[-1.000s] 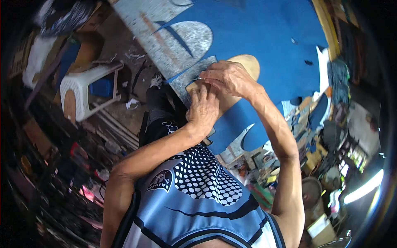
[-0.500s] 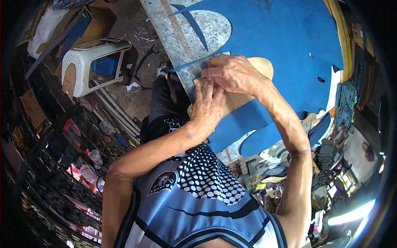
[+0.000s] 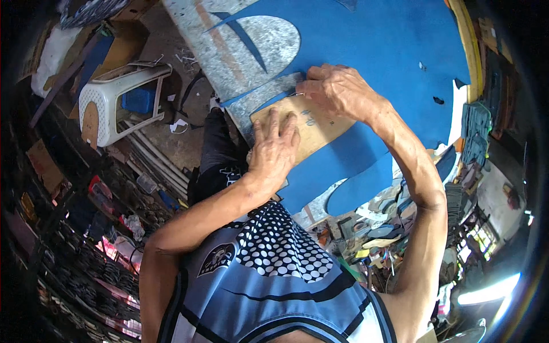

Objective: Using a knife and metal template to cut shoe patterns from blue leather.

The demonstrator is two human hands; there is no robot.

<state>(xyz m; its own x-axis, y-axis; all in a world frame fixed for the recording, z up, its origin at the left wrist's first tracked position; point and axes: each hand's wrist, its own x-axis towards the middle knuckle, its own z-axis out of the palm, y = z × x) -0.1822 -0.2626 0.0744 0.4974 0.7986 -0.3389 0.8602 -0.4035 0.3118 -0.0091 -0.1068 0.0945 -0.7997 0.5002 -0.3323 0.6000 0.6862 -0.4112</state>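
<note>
My left hand (image 3: pixel 275 140) lies with fingers spread flat on a tan, sole-shaped template (image 3: pixel 313 132). The template rests on a large blue sheet (image 3: pixel 377 51). At the template's far edge, my right hand (image 3: pixel 337 91) is closed around a small blade (image 3: pixel 299 94). Only its thin metal tip shows; the rest is hidden in the fingers. Left of that tip, the blue sheet is cut along the template's edge, and the mottled grey tabletop (image 3: pixel 243 108) shows through the gap. Part of the template's right end is covered by my right hand and wrist.
A rounded cutout in the sheet bares the table farther off, with a narrow blue offcut (image 3: pixel 245 40) across it. A white plastic stool (image 3: pixel 104 106) stands on the floor at left, near scraps and pale pipes (image 3: pixel 157 157). Stacked dark pieces (image 3: pixel 476 131) and clutter lie at right.
My right hand has moved right along the template's far edge, away from my left hand, and the cut gap is longer. My left hand stays on the template. The whole view has shifted slightly.
</note>
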